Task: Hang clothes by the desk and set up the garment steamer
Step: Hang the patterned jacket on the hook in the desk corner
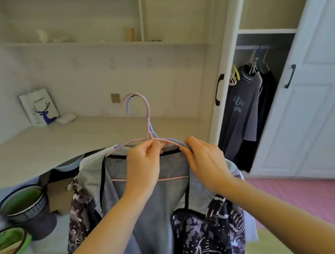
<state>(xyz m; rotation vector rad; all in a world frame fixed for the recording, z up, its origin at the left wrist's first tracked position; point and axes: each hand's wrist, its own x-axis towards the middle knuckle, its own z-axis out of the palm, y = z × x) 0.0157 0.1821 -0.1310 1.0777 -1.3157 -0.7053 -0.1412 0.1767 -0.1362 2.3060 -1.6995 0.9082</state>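
— What are the hands on?

— The left hand (143,165) pinches the thin pink wire hanger (148,116), paired with a blue wire hanger (128,107); the right hand (204,162) grips the collar of the grey mesh-lined jacket with a dark patterned shell (149,209).

— Where is it?

— In front of the pale wood-grain desk (62,140), beside the open white wardrobe (311,94).

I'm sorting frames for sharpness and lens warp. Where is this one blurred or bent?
Head view: the buckets at lower left are smeared by motion blur; both hands, left hand and right hand, and the hangers stay fairly sharp; wide-angle distortion bows the desk edge and tilts the wardrobe door; lighting is soft, without hard glare.
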